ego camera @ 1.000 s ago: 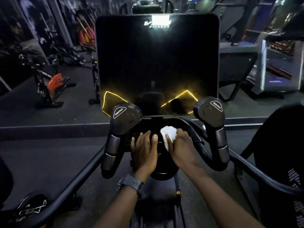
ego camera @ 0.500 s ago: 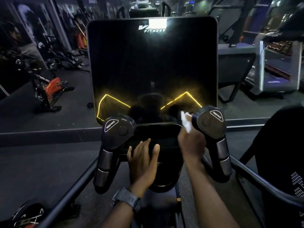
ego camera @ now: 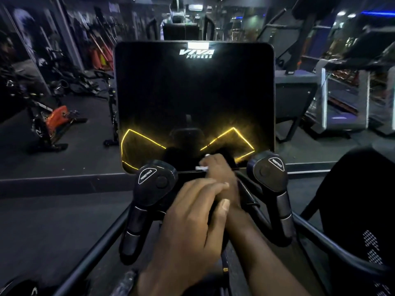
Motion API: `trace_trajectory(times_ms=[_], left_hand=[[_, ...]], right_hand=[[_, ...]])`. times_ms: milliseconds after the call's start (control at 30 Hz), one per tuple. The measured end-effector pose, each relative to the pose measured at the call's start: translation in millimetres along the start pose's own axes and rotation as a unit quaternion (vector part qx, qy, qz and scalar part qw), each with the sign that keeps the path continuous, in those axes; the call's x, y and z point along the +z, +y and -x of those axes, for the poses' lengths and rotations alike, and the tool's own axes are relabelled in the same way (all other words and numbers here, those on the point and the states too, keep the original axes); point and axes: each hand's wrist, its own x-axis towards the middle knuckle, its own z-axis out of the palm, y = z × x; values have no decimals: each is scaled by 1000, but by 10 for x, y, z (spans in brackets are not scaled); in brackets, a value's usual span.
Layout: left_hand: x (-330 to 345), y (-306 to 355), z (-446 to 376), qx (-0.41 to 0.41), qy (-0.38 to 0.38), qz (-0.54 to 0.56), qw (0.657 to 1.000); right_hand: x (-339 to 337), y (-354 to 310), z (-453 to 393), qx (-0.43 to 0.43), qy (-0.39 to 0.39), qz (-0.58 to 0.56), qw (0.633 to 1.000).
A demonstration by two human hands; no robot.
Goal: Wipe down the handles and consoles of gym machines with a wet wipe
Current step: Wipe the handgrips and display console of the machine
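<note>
Fingers (ego camera: 210, 162) of the right hand (ego camera: 218, 169) bunch around the wipe (ego camera: 202, 167), pressing it along the screen (ego camera: 194, 99) bottom; left hand (ego camera: 192, 218) hovers relaxed, holding nothing.

Black machine, yellow glow, small touches of white and orange.

Glossy black console screen (ego camera: 193, 99) with white "VIVA FITNESS" lettering and angular yellow light lines low down; matte black resistance handles (ego camera: 155, 180) with white-outlined labels and grey grip bands; white wet wipe (ego camera: 202, 167); orange exercise bike (ego camera: 56, 119) at left; black seat back (ego camera: 363, 210) with white dotted pattern at right.
</note>
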Motion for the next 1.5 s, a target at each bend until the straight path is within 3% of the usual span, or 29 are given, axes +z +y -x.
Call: trace_trajectory(times_ms=[67,133,200,267,333,400,433,467,500,533,567,600,633,667,700,733,767,800,867,933,967,1033,1100,1200,1333,1433,1500], left_hand=[[-270,116,-129,51,41,-23,998],[-551,154,-280,79,88,-51,992],[-816,75,-438,43,126,-52,990],[-1004,-108,-602,-59,120,28,991],[-1072,-372,-750,-164,65,164,971],[-1013,-665,-857,-216,-19,205,954],[-944,-815,-893,-221,-73,200,952],[-857,-954,-914,-216,-129,190,949],[-764,-1093,-919,-205,-176,172,947],[-672,-1237,-914,-185,-208,136,951],[-595,-1354,-905,-162,-223,83,958],[-539,-1454,-896,-139,-224,25,964],[-500,-1520,-880,-111,-212,-22,971],[-457,-1552,-854,-83,-188,-51,977],[-423,-1573,-816,-55,-152,-65,985],[-395,-1580,-776,-26,-114,-76,990],[-353,-1599,-744,-5,-84,-89,992],[-311,-1601,-725,5,-62,-104,993],[-216,-1611,-711,14,-18,-128,991],[-195,-1584,-706,7,66,-149,987],[-225,-1587,-708,-12,120,-156,980],[-320,-1633,-684,-75,202,-162,963],[-386,-1669,-643,-127,216,-160,955],[-404,-1686,-605,-148,218,-137,955],[-415,-1579,-594,-149,214,-88,961],[-398,-1482,-604,-142,195,-26,970],[-400,-1487,-595,-141,211,7,967]], right_hand=[[-63,-386,44,12,-81,-14,997],[36,-492,-148,-101,-84,66,989],[186,-613,-518,-135,-129,161,969],[97,-692,-722,-123,-210,256,935],[-167,-830,-804,-118,-259,273,919],[-524,-1044,-740,-108,-299,274,908],[-264,-370,-1205,-154,-270,330,891],[-89,303,-1744,-114,-257,300,912],[118,934,-2288,-176,-247,286,909],[385,1542,-2656,-247,-334,258,872],[483,1874,-2751,-322,-373,225,841],[356,1846,-2735,-371,-434,267,776],[8,1460,-2445,-409,-426,297,750],[-324,789,-1964,-387,-460,315,735],[-616,281,-1532,-425,-417,331,732],[-883,55,-1234,-414,-425,361,720],[-618,243,-1264,-392,-372,376,753],[-591,314,-1324,-435,-297,381,760],[-396,400,-1242,-525,-313,392,687],[-268,256,-1208,-534,-303,321,721],[-241,193,-1221,-579,-265,256,727],[-97,70,-1243,-599,-277,201,724],[73,-95,-1249,-575,-287,147,752],[135,-120,-1323,-562,-312,117,757],[-28,54,-1435,-608,-332,140,707],[72,-41,-1524,-678,-290,173,653],[286,-222,-1504,-703,-272,155,639]])
